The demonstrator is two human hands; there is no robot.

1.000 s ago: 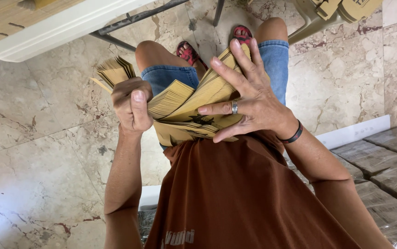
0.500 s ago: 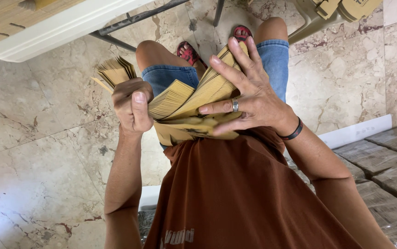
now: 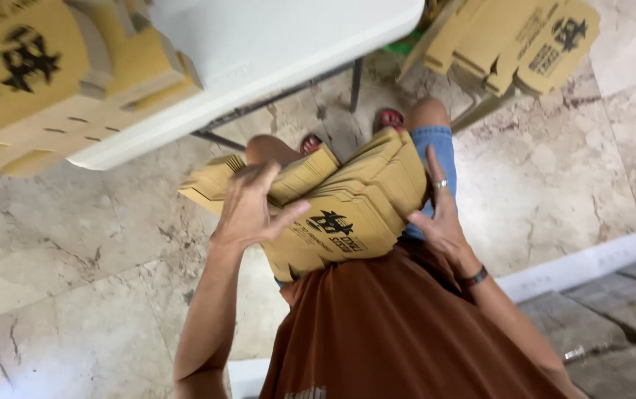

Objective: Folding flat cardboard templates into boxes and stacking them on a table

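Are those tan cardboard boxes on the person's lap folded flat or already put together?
Folded flat. The stack of cardboard boxes lies as thin layered sheets across the lap, left hand on top, right hand at its side.

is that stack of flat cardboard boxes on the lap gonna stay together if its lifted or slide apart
The stack of flat cardboard boxes is already fanned at its edges, so it would probably slide apart. The left hand and right hand bracket both sides, which suggests it needs that. Each sheet looks fairly stiff.

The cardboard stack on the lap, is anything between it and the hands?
Nothing visible. The left hand lies on top of the stack of flat cardboard boxes, and the right hand presses against its right edge; both touch the cardboard directly.
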